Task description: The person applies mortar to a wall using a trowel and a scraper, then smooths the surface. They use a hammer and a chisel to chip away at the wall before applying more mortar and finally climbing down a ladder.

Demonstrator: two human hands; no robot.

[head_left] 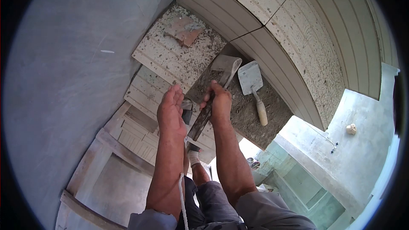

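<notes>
My right hand [221, 104] is wrapped round the dark wooden handle of a short-handled hoe [203, 120]. Its broad, dusty metal blade points away from me, over a patch of grey-brown loose mortar [249, 102]. Beside it, my left hand [171, 108] is raised with fingers stretched out and nothing in it. A trowel [250, 79] with a flat, mortar-smeared blade and a pale wooden handle lies on the mortar, right of the hoe.
Grooved beige stair slabs [272, 68] curve upward on the right, speckled with mortar. A broken reddish piece [185, 30] rests on a spattered slab [170, 55] at the back. A grey plastered wall [85, 59] rises on the left. Lower floor shows at bottom right, past the stair edge.
</notes>
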